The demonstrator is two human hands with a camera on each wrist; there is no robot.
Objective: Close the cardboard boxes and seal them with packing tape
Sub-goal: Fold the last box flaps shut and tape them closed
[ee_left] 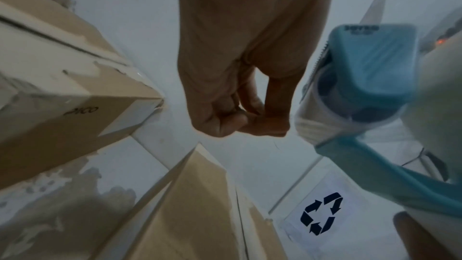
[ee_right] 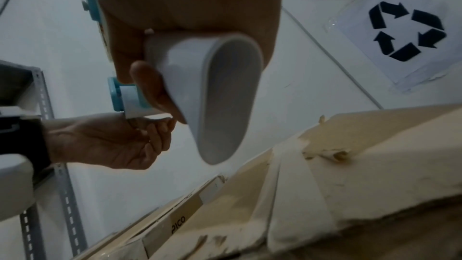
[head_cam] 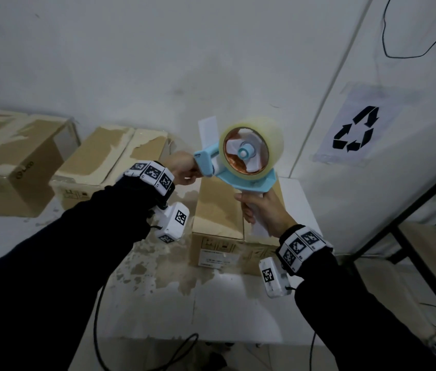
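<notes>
**Tape gun held in the air above the box nearest the person**

The right hand (head_cam: pixel 263 210) is wrapped around the white handle of a pale blue plastic tape gun (head_cam: pixel 234 167) loaded with a roll of clear packing tape (head_cam: pixel 251 145), and holds it raised. The left hand (head_cam: pixel 184 168) is at the gun's front end, its fingers (ee_left: pixel 265 120) curled in close against the thumb. They seem to be pinching the loose tape end at the blade, though the clear tape itself cannot be made out.

Directly under both hands sits a brown cardboard box with a white printed label (head_cam: pixel 219 223) on a white, stained bench (head_cam: pixel 211 303). Its top flaps are folded down and meet in a centre seam that runs away from the person toward the wall; no tape can be made out along it. The box's long axis follows that seam. The tape gun lies crosswise to it, the front end pointing to the person's left.

The right hand hangs over the box's near right part. The left hand is above its far left corner, so both are about equally close. As a judgement, the next move calls for turning the gun in line with the seam and lowering it.

Two more brown cardboard boxes, one at the far left (head_cam: pixel 16 159) and one in the middle (head_cam: pixel 109 162), stand well apart to the left along the wall, both with flaps down.
</notes>
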